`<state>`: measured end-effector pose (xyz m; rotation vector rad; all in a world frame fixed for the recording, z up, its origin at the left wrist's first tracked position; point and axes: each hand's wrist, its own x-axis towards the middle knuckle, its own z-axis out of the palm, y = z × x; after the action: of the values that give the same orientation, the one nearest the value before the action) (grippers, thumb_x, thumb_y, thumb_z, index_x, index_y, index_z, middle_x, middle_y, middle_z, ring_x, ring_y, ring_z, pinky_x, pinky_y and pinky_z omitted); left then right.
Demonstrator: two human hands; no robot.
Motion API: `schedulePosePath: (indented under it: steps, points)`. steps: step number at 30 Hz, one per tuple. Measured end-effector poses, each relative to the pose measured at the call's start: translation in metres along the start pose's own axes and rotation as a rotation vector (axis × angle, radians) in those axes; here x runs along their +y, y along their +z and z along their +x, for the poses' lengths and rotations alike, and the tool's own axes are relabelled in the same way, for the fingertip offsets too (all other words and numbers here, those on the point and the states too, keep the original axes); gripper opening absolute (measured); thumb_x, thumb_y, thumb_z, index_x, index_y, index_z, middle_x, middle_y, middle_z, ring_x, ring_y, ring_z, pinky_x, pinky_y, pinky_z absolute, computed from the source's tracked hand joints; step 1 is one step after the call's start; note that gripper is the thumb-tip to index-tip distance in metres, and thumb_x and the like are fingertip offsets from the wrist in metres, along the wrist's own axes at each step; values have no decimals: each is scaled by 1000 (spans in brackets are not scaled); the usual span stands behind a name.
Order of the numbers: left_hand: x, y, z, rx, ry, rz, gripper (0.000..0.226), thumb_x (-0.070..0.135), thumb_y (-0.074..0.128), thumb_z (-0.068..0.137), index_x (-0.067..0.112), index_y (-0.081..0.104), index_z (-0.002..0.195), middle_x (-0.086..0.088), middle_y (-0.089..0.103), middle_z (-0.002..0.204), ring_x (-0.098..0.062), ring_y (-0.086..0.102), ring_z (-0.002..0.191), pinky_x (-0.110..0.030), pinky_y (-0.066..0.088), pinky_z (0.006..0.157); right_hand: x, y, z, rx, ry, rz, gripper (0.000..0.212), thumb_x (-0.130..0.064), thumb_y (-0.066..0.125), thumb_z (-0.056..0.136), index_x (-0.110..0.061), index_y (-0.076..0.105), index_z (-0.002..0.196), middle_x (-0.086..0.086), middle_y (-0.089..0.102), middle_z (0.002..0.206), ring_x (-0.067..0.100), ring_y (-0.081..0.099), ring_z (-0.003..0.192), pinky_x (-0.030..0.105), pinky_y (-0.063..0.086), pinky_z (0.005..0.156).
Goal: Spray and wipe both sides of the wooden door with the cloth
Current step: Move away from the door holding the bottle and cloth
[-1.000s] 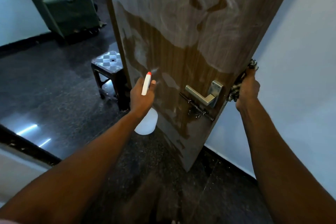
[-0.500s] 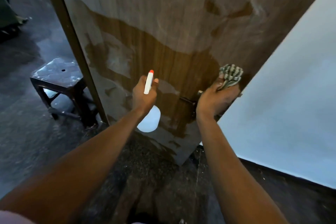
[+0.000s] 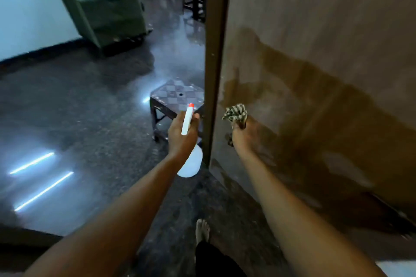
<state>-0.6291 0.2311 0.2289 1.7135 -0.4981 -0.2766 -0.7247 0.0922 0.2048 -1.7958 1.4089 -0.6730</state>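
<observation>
The wooden door (image 3: 315,63) fills the right half of the view, its narrow edge facing me; the upper face looks pale and filmy, the lower part darker brown. My left hand (image 3: 182,135) grips a white spray bottle (image 3: 190,164) with a red-tipped nozzle, held just left of the door's edge. My right hand (image 3: 244,135) is closed around a checked cloth (image 3: 235,113) and presses low against the door face near its edge. The handle is hidden behind this hand.
A small dark stool with a checkered top (image 3: 177,96) stands just behind the door edge. A green armchair (image 3: 105,9) with a person in it sits at the far left by a white wall. My bare foot (image 3: 202,230) is on the dark glossy floor.
The door has swung so its edge now faces me and the room beyond shows again. My right hand with the cloth stays at the handle area; the bottle now sits left of the door's edge.
</observation>
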Motion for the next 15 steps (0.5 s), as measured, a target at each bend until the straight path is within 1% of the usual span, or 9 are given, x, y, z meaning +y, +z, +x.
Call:
schedulePosePath:
  steps: [2, 4, 6, 8, 9, 11, 12, 14, 15]
  points:
    - [-16, -25, 41, 33, -57, -18, 20, 55, 58, 82, 36, 61, 89, 0, 66, 78, -25, 65, 76, -55, 55, 74, -17, 50, 24, -85, 49, 65, 42, -45, 57, 91, -12, 67, 114, 16, 67, 114, 37, 62, 108, 43, 52, 91]
    - [-27, -41, 83, 87, -83, -57, 12, 46, 62, 84, 35, 63, 89, 0, 68, 80, -25, 67, 73, -49, 58, 69, -31, 105, 57, -140, 119, 174, 40, -39, 59, 94, -10, 66, 120, 16, 68, 118, 37, 63, 108, 37, 51, 90]
    - [-34, -49, 124, 138, -93, -97, 4, 35, 62, 88, 34, 64, 91, 3, 67, 81, -10, 64, 65, -33, 56, 61, -41, 156, 89, -210, 224, 285, 50, -43, 61, 91, -10, 61, 128, 16, 65, 125, 37, 61, 112, 40, 51, 92]
    - [-42, -55, 163, 163, -104, -125, 11, 26, 59, 91, 30, 62, 101, 11, 64, 80, 5, 58, 59, -13, 48, 54, -47, 197, 119, -260, 358, 376, 59, -48, 61, 87, -7, 59, 129, 15, 63, 127, 36, 61, 114, 46, 53, 94]
    - [-47, -57, 183, 164, -124, -129, 16, 22, 57, 92, 25, 62, 107, 12, 63, 80, 4, 57, 57, -10, 45, 51, -51, 215, 131, -285, 402, 419, 55, -45, 61, 89, -5, 61, 126, 14, 64, 125, 36, 62, 112, 46, 53, 94]
    - [-57, -59, 227, 148, -155, -169, 19, 16, 55, 94, 19, 61, 112, 13, 63, 75, -3, 55, 53, -15, 46, 49, -59, 253, 160, -331, 489, 510, 52, -44, 62, 89, -5, 62, 123, 12, 63, 125, 35, 61, 111, 47, 51, 98]
    - [-63, -60, 244, 148, -165, -184, 18, 15, 55, 94, 18, 61, 110, 13, 63, 71, -5, 54, 50, -17, 46, 48, -59, 268, 169, -370, 528, 545, 62, -52, 67, 82, -7, 61, 124, 10, 62, 128, 33, 60, 112, 48, 50, 100]
    - [-74, -60, 279, 165, -177, -171, 20, 15, 56, 93, 19, 61, 112, 15, 65, 72, -3, 52, 47, -16, 46, 49, -33, 322, 202, -414, 609, 619, 107, -71, 80, 50, -10, 53, 134, 9, 57, 138, 31, 58, 120, 53, 48, 103]
    - [-80, -59, 298, 169, -173, -168, 24, 16, 57, 93, 20, 59, 116, 15, 66, 78, -1, 52, 48, -13, 46, 51, -30, 341, 211, -429, 657, 601, 127, -74, 84, 35, -12, 48, 140, 8, 53, 143, 31, 56, 124, 55, 46, 104]
